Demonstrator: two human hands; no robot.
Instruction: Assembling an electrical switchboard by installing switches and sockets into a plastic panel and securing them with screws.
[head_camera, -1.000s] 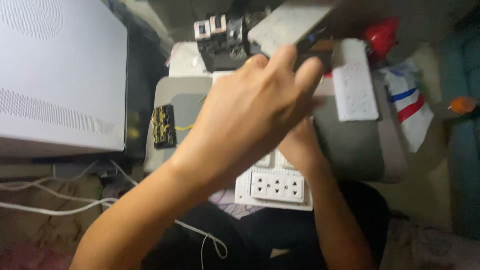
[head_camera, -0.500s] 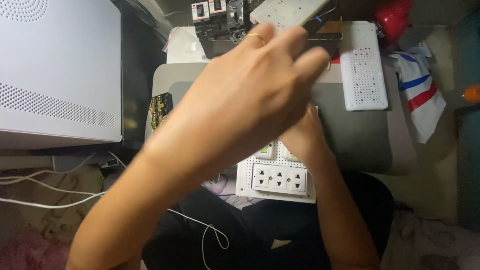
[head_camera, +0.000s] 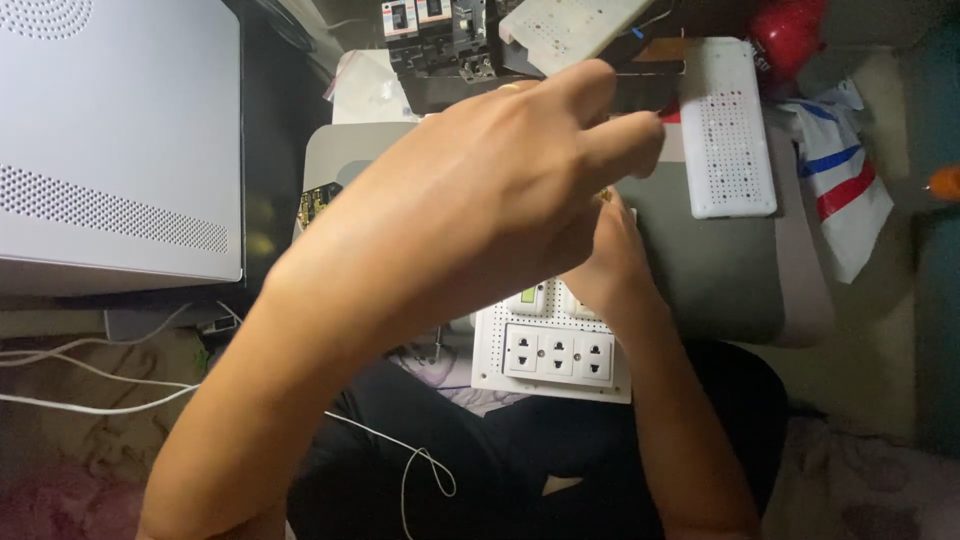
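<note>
Since the earlier frames your left hand (head_camera: 480, 200) has stayed raised in front of the camera, and its fingertips now reach further toward the far right, just short of the perforated white panel (head_camera: 727, 130). Your view has shifted slightly: the socket board (head_camera: 555, 350) sits lower and more central than it did a second ago.

Containers: no open box, tray or bin shows its contents. A white cabinet (head_camera: 110, 140) with vent holes stands at the left; its inside is not visible.

Left hand: the fingers are extended and held close together, slightly curled at the tips. A ring shows on one finger. Whether the fingertips pinch anything cannot be told; they hide the spot beneath them.

Right hand (head_camera: 605, 265): it lies on the far edge of the socket board, mostly covered by your left hand. Its fingers are hidden, so their spread and grip cannot be told.

Socket board: white, rectangular, resting partly on your lap and partly on the near edge of the grey pad (head_camera: 720, 270). Three outlets run along its near edge; a switch with a green marking sits above them.

Surroundings: black circuit breakers (head_camera: 435, 35) stand at the far edge. A red object (head_camera: 790, 35) lies at the far right corner. White cables (head_camera: 90, 365) run at the left.
</note>
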